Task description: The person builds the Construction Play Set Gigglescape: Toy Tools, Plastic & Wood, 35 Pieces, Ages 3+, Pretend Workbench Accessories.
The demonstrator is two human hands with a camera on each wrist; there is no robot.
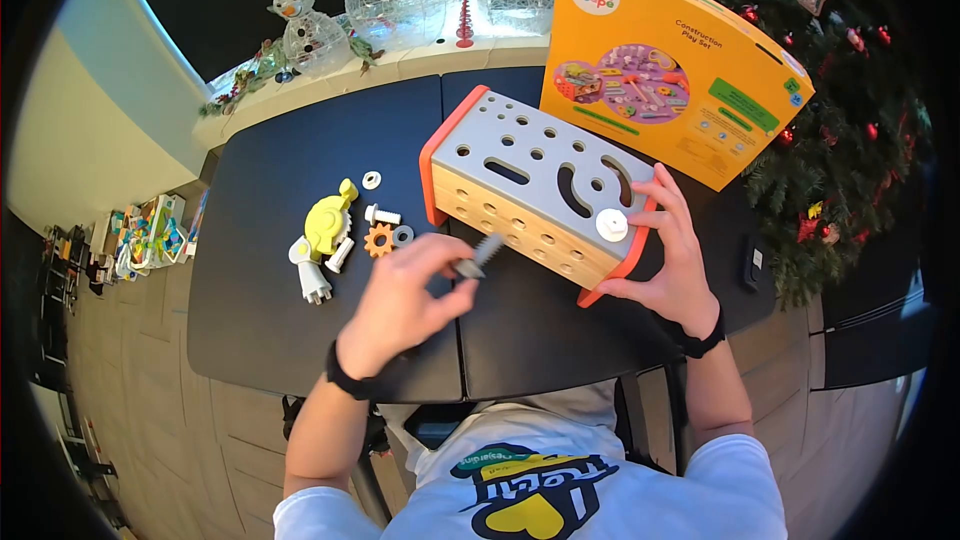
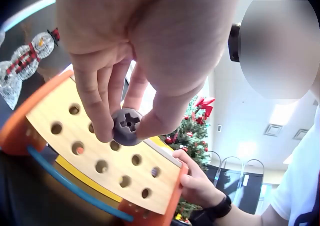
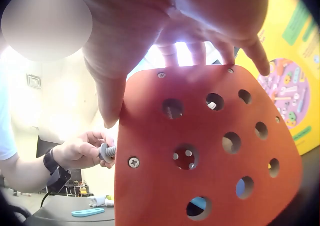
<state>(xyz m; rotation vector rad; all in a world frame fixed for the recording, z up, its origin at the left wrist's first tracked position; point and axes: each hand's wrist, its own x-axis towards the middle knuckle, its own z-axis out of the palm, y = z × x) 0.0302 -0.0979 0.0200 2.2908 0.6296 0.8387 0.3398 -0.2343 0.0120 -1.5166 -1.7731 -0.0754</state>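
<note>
My left hand [image 1: 405,290] pinches a grey toy bolt [image 1: 487,252] between thumb and fingertips, its threaded shaft pointing at the toy workbench. In the left wrist view the head of the bolt [image 2: 128,127] shows a cross-shaped slot. The workbench has a grey slotted top [image 1: 520,145], a light wooden side [image 1: 500,230] full of round holes, and orange-red ends. My right hand [image 1: 672,240] grips its right end, fingers over the top edge of the perforated end panel [image 3: 150,186] and thumb along its side. Close to those fingers, a white round-flanged piece [image 1: 612,225] sits on the top.
Left of the workbench lie a yellow toy drill [image 1: 325,225], an orange gear [image 1: 379,240], a grey washer [image 1: 402,236], a white nut [image 1: 372,180] and several white pieces. Behind it stands a yellow carton [image 1: 680,60]. A small black object [image 1: 752,262] lies at the right.
</note>
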